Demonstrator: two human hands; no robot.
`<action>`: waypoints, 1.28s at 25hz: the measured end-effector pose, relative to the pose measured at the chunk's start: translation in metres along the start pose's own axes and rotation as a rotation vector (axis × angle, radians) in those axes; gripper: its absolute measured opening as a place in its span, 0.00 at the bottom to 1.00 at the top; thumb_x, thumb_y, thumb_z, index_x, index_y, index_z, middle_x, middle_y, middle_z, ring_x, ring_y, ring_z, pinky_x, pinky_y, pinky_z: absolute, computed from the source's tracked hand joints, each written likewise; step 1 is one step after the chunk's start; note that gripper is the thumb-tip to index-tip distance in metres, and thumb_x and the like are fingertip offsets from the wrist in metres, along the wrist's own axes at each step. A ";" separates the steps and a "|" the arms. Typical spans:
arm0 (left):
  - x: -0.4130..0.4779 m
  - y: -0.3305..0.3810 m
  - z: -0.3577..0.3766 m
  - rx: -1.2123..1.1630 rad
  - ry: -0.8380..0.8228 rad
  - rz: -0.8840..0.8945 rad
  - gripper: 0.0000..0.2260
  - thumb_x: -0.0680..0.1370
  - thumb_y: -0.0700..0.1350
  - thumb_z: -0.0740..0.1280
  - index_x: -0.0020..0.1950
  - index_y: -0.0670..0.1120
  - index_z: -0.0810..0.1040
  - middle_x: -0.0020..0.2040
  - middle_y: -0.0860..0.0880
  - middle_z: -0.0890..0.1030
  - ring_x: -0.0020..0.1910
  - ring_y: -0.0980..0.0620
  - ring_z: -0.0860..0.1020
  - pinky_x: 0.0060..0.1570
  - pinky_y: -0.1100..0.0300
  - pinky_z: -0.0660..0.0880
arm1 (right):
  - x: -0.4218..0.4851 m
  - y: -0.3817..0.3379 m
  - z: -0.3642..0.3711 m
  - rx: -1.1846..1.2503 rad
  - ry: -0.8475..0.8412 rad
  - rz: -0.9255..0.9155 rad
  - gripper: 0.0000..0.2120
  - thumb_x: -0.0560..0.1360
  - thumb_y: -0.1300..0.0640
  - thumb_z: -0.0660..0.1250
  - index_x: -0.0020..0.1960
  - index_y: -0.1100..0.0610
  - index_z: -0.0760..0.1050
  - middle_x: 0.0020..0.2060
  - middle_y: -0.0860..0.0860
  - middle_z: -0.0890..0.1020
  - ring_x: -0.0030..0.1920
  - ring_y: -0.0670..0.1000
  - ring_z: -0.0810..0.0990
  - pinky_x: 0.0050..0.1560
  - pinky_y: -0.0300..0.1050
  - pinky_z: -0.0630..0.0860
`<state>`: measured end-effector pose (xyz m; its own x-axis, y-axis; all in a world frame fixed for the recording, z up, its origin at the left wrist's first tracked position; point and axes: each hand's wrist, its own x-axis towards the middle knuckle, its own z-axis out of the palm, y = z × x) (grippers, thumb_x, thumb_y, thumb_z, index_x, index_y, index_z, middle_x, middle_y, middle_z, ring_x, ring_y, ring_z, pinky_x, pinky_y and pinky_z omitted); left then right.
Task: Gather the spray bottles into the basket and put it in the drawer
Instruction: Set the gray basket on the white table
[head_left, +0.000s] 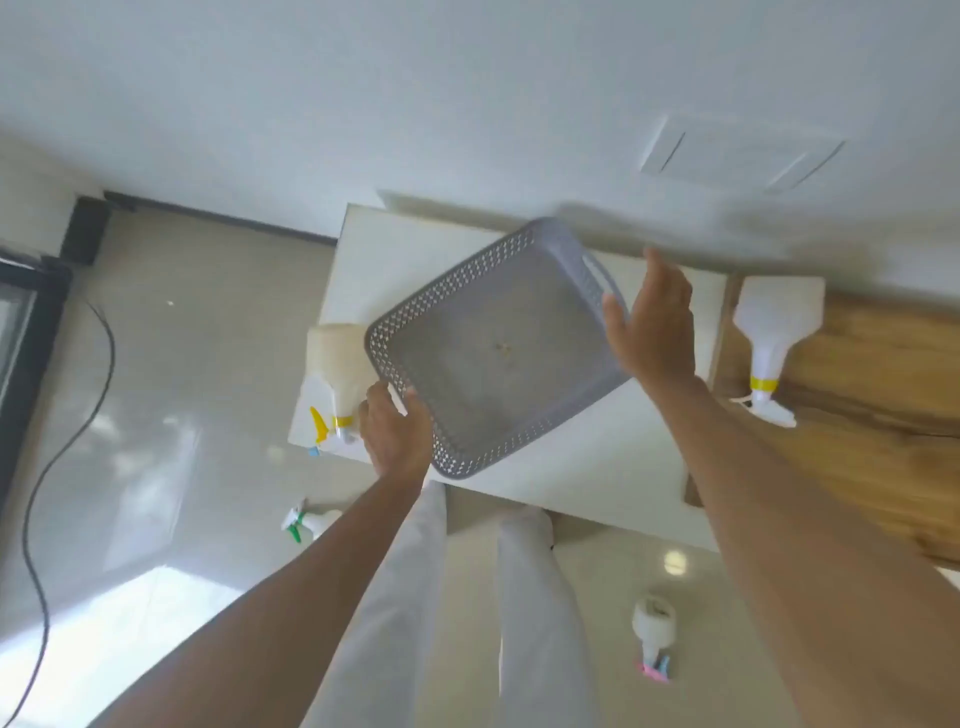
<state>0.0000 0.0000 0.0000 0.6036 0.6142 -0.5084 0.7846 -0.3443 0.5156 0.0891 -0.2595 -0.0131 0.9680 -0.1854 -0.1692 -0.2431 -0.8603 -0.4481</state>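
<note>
Plainly, from the head view, the grey basket sits empty on the white counter, and every place below is reckoned from it. It looks like thin perforated plastic: light, fairly stiff, a little springy at the walls, so the rim and the handle slot at its far end seem the best holds. The left hand has its fingers curled over the basket's near corner, grasping the rim; the right hand is spread flat against the far right side, fingers released, not gripping. One spray bottle lies partly behind the basket's left wall, another lies well off to its right on wood. Two more lie on the floor nearer than the basket. Such bottles are likely light, smooth, best taken by the neck. No drawer is visible, and motion blur smears the counter's far edge.
</note>
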 end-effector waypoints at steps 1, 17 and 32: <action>0.005 -0.004 0.006 -0.022 0.010 -0.052 0.18 0.81 0.46 0.61 0.70 0.42 0.72 0.63 0.44 0.76 0.62 0.43 0.74 0.66 0.47 0.71 | 0.014 0.003 0.013 0.104 0.006 0.039 0.27 0.83 0.54 0.63 0.78 0.65 0.62 0.73 0.65 0.70 0.75 0.64 0.68 0.73 0.55 0.67; 0.080 -0.025 0.028 -0.394 -0.051 -0.140 0.13 0.86 0.43 0.52 0.62 0.43 0.74 0.35 0.52 0.77 0.28 0.58 0.72 0.35 0.64 0.74 | 0.038 0.015 0.050 0.329 0.040 0.233 0.16 0.80 0.56 0.59 0.47 0.64 0.82 0.42 0.60 0.86 0.45 0.57 0.84 0.54 0.50 0.79; 0.126 0.018 0.035 -0.136 -0.209 0.145 0.14 0.85 0.43 0.54 0.59 0.43 0.79 0.36 0.54 0.80 0.35 0.56 0.75 0.46 0.55 0.74 | -0.072 0.049 0.061 0.644 0.147 0.606 0.10 0.85 0.56 0.61 0.58 0.60 0.79 0.47 0.57 0.84 0.41 0.44 0.85 0.52 0.42 0.83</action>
<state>0.0947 0.0466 -0.0789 0.7354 0.4008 -0.5463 0.6701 -0.3108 0.6740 0.0035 -0.2590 -0.0767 0.6496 -0.6180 -0.4427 -0.6604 -0.1701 -0.7314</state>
